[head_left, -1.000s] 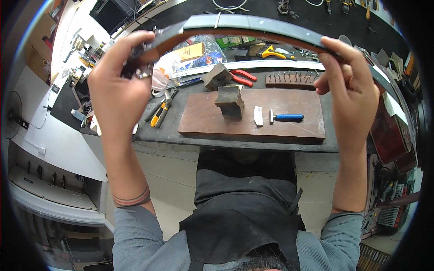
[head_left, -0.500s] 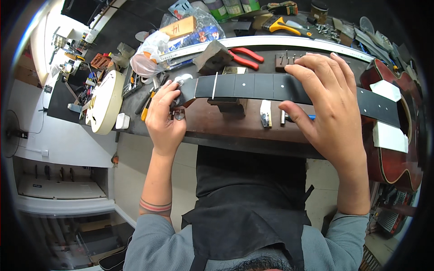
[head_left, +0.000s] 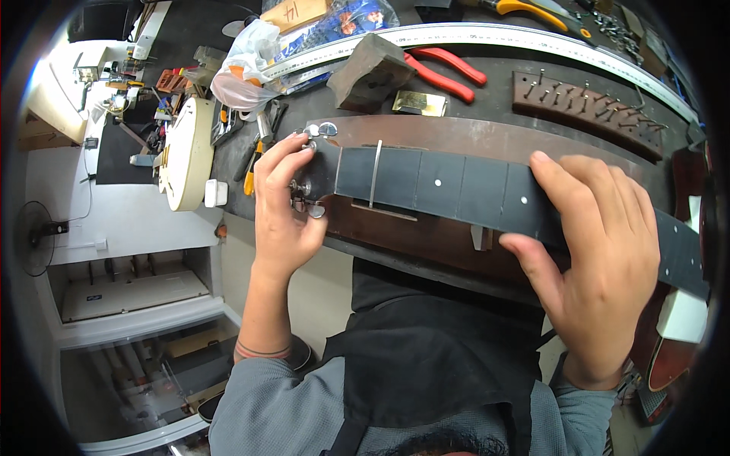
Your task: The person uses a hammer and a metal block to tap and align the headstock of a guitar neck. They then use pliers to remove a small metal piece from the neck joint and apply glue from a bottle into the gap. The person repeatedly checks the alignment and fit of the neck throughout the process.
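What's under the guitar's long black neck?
A brown board shows along both sides of the neck, plus a block's edge and part of a white piece. The neck and right hand hide the rest.

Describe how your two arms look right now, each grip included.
The left grip and right grip are bare, with no glove to be seen. Thin dark and reddish bands ring the left forearm below the elbow; whether worn or inked, I can't tell. The left sleeve and right sleeve are grey, textured fabric.
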`<state>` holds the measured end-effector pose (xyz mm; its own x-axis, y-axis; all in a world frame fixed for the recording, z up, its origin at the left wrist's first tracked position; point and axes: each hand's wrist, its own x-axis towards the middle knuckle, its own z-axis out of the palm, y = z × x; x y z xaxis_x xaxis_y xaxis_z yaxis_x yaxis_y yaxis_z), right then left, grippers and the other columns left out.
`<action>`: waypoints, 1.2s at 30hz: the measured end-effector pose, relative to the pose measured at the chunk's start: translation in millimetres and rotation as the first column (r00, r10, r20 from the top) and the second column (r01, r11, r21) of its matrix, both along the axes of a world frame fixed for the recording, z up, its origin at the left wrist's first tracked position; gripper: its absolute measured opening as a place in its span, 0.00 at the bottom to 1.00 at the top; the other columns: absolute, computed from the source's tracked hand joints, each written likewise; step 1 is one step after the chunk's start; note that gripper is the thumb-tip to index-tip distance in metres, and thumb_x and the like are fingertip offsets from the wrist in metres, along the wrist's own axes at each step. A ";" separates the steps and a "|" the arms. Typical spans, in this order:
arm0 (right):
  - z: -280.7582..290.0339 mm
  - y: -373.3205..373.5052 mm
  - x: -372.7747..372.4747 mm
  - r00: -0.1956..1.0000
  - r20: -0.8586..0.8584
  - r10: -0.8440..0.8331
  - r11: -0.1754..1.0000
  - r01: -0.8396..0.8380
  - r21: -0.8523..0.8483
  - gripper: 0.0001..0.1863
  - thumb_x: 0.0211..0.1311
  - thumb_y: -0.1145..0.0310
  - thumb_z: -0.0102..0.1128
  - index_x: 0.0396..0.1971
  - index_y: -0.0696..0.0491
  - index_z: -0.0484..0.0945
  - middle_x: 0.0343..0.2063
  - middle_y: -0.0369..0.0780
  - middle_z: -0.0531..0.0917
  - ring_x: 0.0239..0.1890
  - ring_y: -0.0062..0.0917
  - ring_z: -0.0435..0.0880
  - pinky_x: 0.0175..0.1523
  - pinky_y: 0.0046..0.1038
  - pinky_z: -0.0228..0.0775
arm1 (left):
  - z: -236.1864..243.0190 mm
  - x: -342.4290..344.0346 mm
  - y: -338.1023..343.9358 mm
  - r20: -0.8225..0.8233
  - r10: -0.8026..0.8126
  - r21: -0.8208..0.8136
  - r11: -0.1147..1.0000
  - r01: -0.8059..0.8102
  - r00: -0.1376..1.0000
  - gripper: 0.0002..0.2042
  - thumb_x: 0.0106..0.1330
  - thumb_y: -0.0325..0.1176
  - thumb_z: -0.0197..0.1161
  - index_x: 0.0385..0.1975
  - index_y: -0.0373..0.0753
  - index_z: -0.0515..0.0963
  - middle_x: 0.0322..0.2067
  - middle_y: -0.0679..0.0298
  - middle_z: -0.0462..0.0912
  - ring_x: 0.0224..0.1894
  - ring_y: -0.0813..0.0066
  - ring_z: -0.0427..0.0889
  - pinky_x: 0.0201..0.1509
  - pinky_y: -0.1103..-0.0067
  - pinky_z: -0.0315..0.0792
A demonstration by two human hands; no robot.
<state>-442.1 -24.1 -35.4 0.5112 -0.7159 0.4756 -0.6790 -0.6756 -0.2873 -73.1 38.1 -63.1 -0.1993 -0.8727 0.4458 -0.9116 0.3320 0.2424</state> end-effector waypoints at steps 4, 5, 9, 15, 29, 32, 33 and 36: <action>-2.8 -3.1 0.9 1.000 0.028 0.006 0.999 -0.006 0.031 0.34 0.55 0.49 0.76 0.57 0.56 0.84 0.46 0.44 0.85 0.47 0.43 0.85 0.57 0.42 0.74 | 24.3 2.0 3.4 -0.016 -0.043 0.186 0.982 0.045 0.999 0.41 0.50 0.28 0.70 0.71 0.37 0.66 0.73 0.42 0.69 0.77 0.44 0.69 0.82 0.53 0.60; -3.3 -3.4 1.8 0.999 0.033 0.013 0.999 -0.014 0.048 0.34 0.55 0.50 0.76 0.58 0.56 0.84 0.46 0.44 0.85 0.47 0.43 0.85 0.57 0.42 0.74 | 23.7 5.2 4.7 -0.084 -0.050 0.165 0.984 0.064 0.995 0.41 0.55 0.36 0.73 0.72 0.36 0.66 0.72 0.41 0.71 0.77 0.41 0.69 0.82 0.51 0.58; 4.0 -3.7 2.2 1.000 0.020 0.016 0.993 -0.018 0.115 0.36 0.53 0.49 0.77 0.58 0.57 0.84 0.47 0.44 0.86 0.48 0.43 0.85 0.57 0.43 0.74 | 31.9 0.4 -4.8 -0.082 -0.171 -0.063 0.984 0.166 0.982 0.33 0.56 0.40 0.77 0.63 0.41 0.77 0.63 0.47 0.82 0.71 0.41 0.77 0.79 0.46 0.60; 8.4 -2.8 2.8 1.000 0.009 0.011 0.991 -0.012 0.130 0.38 0.53 0.48 0.76 0.60 0.57 0.83 0.47 0.45 0.85 0.46 0.43 0.86 0.54 0.43 0.75 | 43.1 -36.9 -14.7 0.108 -0.261 -0.065 0.961 0.268 0.959 0.16 0.62 0.41 0.80 0.46 0.45 0.87 0.52 0.60 0.91 0.59 0.52 0.88 0.74 0.48 0.67; 6.3 -4.8 -2.9 0.998 -0.043 0.043 0.984 -0.035 0.176 0.40 0.60 0.42 0.72 0.65 0.54 0.81 0.47 0.43 0.85 0.43 0.40 0.84 0.51 0.43 0.73 | 28.5 -43.1 -16.9 0.031 -0.295 -0.123 0.947 0.297 0.955 0.17 0.48 0.25 0.82 0.39 0.48 0.88 0.46 0.68 0.90 0.53 0.60 0.89 0.71 0.52 0.69; 6.6 -4.7 -4.2 0.998 -0.051 0.045 0.982 -0.035 0.186 0.40 0.61 0.41 0.72 0.66 0.53 0.80 0.47 0.43 0.85 0.43 0.39 0.84 0.52 0.43 0.73 | 32.0 -42.4 -20.5 -0.031 -0.286 -0.079 0.956 0.282 0.958 0.17 0.46 0.27 0.84 0.37 0.49 0.88 0.46 0.69 0.90 0.55 0.59 0.87 0.72 0.52 0.69; 6.7 -5.2 -4.2 0.997 -0.055 0.049 0.982 -0.038 0.186 0.40 0.61 0.41 0.71 0.66 0.53 0.80 0.47 0.43 0.85 0.43 0.39 0.84 0.52 0.43 0.73 | 31.7 -40.8 -19.6 -0.049 -0.282 -0.062 0.958 0.279 0.958 0.17 0.45 0.29 0.85 0.36 0.50 0.88 0.46 0.67 0.89 0.57 0.58 0.86 0.72 0.51 0.69; 7.3 -5.7 -4.2 0.996 -0.069 0.051 0.982 -0.038 0.186 0.40 0.61 0.41 0.71 0.66 0.53 0.80 0.47 0.43 0.85 0.43 0.39 0.84 0.52 0.43 0.73 | 31.9 -41.6 -23.2 -0.131 -0.280 -0.055 0.960 0.275 0.951 0.16 0.46 0.32 0.87 0.33 0.49 0.88 0.47 0.64 0.89 0.58 0.57 0.85 0.73 0.51 0.68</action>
<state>-446.3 -29.8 -28.1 0.5730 -0.7634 0.2981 -0.6730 -0.6459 -0.3604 -114.6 14.8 -31.2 -0.3665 -0.7748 0.5152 -0.7414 0.5777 0.3414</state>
